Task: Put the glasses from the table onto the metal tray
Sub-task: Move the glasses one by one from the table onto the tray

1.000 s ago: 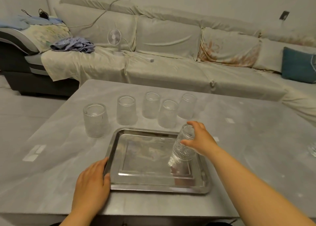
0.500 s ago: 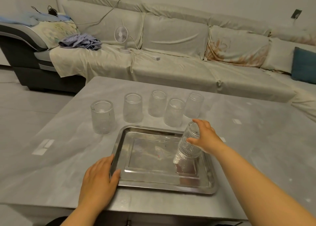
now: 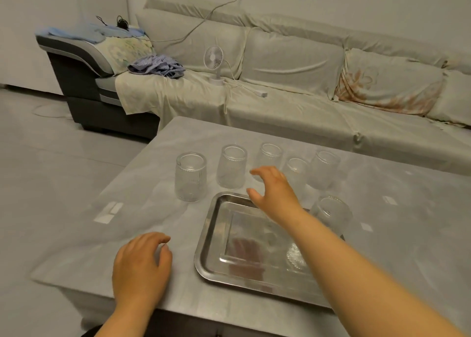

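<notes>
— Hands: how are they held?
— Right hand (image 3: pixel 274 192) is spread open, empty, above the metal tray (image 3: pixel 211 237); left hand (image 3: pixel 141 265) is rested flat beside it.
— And the glasses?
— One glass (image 3: pixel 331 215) is seen on the tray, right of the right hand; five glasses (image 3: pixel 190 180) are lined up beyond the fingertips.

A home living room, seen over a low table.

A long sofa (image 3: pixel 293 99) draped in pale sheets is seen along the wall, with a small desk fan (image 3: pixel 213 64), crumpled clothing (image 3: pixel 156 66) and a grey marble-look table (image 3: pixel 142 209) before it.
</notes>
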Demonstrator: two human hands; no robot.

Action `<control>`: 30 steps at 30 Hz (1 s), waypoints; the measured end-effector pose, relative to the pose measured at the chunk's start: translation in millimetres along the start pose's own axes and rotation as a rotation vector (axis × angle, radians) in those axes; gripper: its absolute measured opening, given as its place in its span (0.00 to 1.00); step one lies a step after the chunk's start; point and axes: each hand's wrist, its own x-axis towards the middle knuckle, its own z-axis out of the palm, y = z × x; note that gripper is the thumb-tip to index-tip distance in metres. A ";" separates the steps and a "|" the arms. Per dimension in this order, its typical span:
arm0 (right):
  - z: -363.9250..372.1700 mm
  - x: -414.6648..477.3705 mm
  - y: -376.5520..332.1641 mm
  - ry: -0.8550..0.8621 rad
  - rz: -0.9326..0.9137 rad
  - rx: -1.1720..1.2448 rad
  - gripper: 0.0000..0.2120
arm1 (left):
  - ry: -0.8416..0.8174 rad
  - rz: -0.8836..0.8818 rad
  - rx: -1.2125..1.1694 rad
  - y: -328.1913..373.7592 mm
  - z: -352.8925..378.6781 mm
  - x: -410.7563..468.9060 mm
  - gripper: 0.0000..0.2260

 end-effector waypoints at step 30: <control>15.7 20.0 -56.9 0.072 -0.030 0.417 0.32 | -0.085 0.011 -0.130 -10.6 11.0 1.6 0.10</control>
